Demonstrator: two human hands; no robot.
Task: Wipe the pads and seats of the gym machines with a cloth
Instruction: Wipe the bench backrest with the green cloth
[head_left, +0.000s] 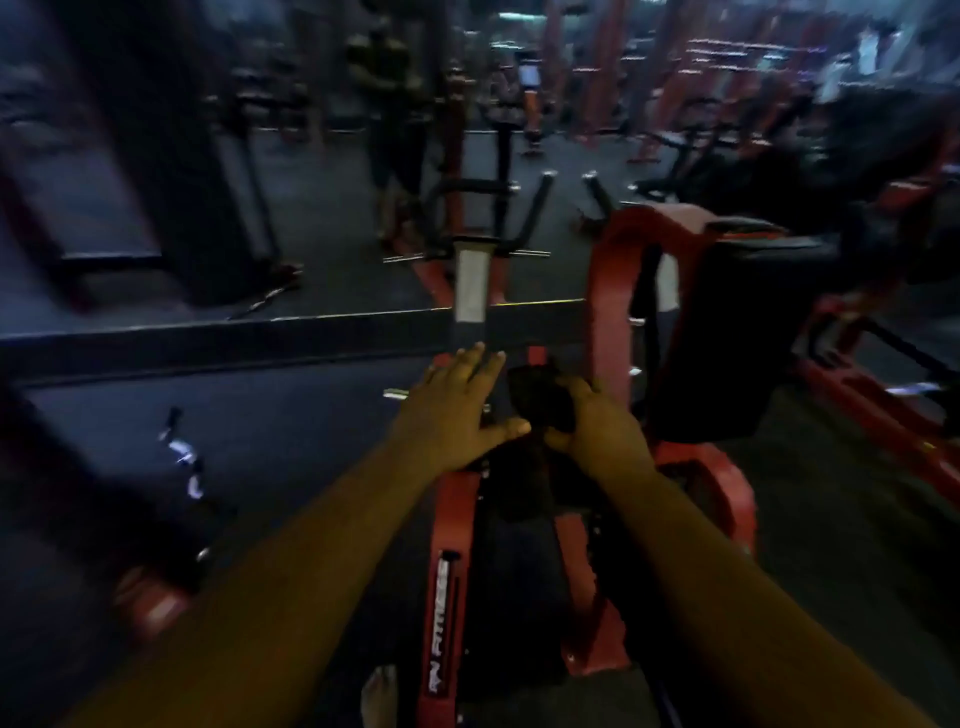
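Item, centre of the frame: my right hand (597, 415) gripped a dark, limp cloth (540, 397) bunched over the black pad (519, 488) of a red steel machine (449, 561); my left hand (452, 410) lay flat, fingers straight, beside it. Best practice, I judged: spread the cloth and press long, overlapping strokes along the smooth, narrow padding.

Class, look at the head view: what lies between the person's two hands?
In the head view, the dark cloth, gripped by the right hand, lies beside the open left hand.
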